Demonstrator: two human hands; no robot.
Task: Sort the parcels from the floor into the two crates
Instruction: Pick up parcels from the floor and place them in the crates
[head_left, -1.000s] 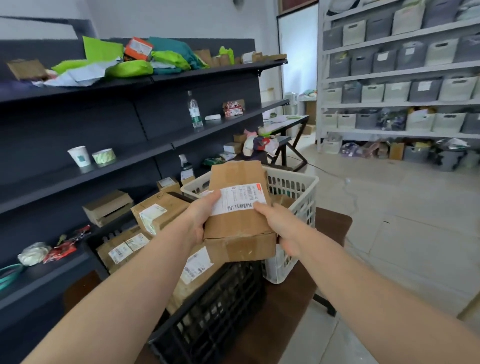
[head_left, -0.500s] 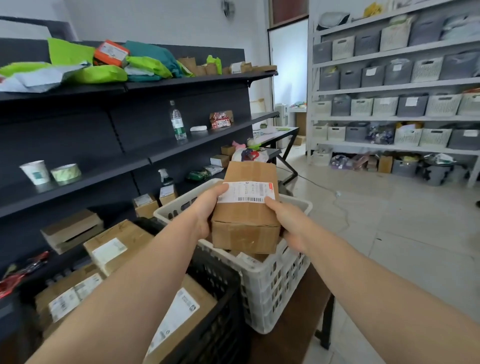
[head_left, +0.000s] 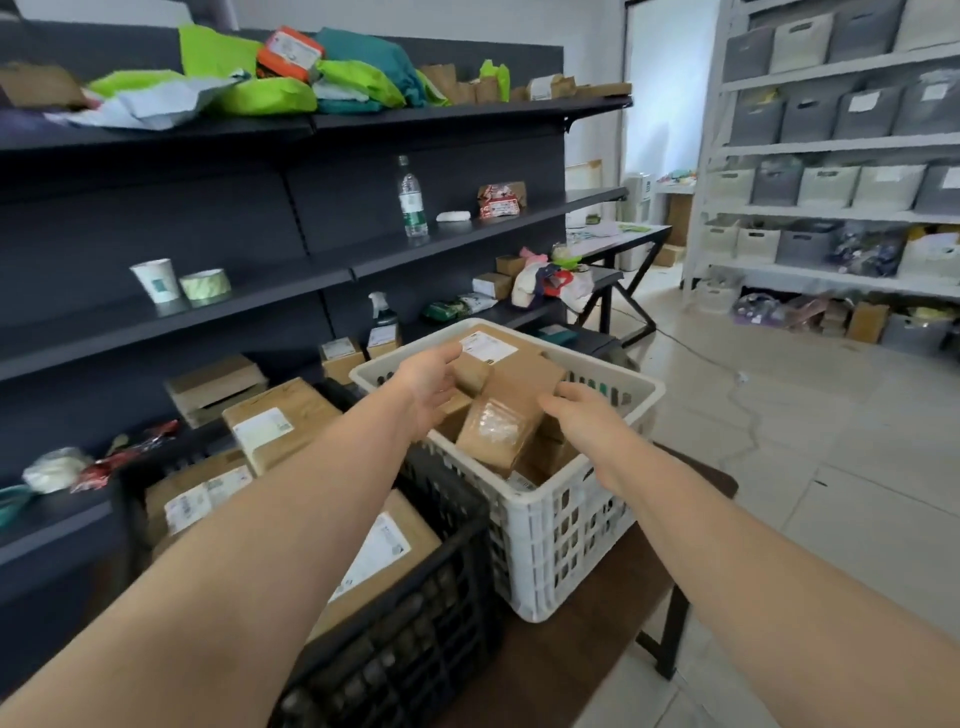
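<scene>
The tilted parcel (head_left: 511, 410) lies inside the white crate (head_left: 561, 535), propped on the other boxes there. Its long axis runs from a low near end, toward us, up to a high far end. It sits directly between our two hands. Our left hand (head_left: 428, 387) is on its left with fingers loose and spread, holding nothing. Our right hand (head_left: 576, 415) is on its right, fingers stretched flat toward the parcel's edge and also gripping nothing. We cannot tell whether those fingertips touch the cardboard. The right hand looks slightly nearer the parcel.

Beyond it, a labelled parcel (head_left: 488, 347) rests flat against the crate's far rim, just past our left fingertips. The black crate (head_left: 415, 623) stands touching the white one on the left, already holding several boxes. Both crates sit on a brown table (head_left: 571, 649).

Dark shelving (head_left: 311, 270) closes off the left side. The open floor (head_left: 831, 467) lies to the right, so we judge that pulling both hands back and turning right gives the freest path to the next parcel.
</scene>
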